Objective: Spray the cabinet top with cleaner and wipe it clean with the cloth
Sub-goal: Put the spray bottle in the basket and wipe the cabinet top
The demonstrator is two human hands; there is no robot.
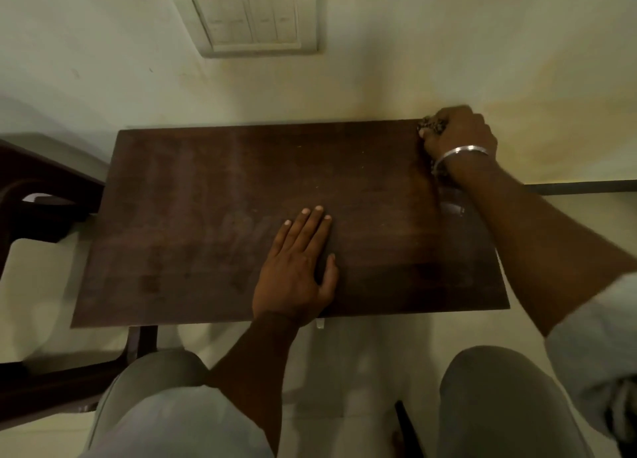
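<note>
Two knees in pale grey trousers fill the bottom of the view, the left knee and the right knee, with a light floor showing between them. Just beyond them lies the cabinet top, a dark brown wooden board set against a cream wall; its surface shows faint streaks and smears.

The person's left hand rests flat on the board near its front edge, about midway along it. The palm is down, the fingers are straight and close together, the thumb is out to the side, and it holds nothing.

The right hand reaches to the far right corner of the board, beside the wall. Its fingers are curled tight round a bunched, dark speckled cloth, which is pressed onto the wood at that corner; a little more of the fabric shows under the wrist. A silver bangle circles that wrist, and a light sleeve is pushed up the forearm.

A small clear shape sits beside the right forearm, too blurred to identify. A switch panel is mounted on the wall above the board, and dark wooden furniture stands to the left.
</note>
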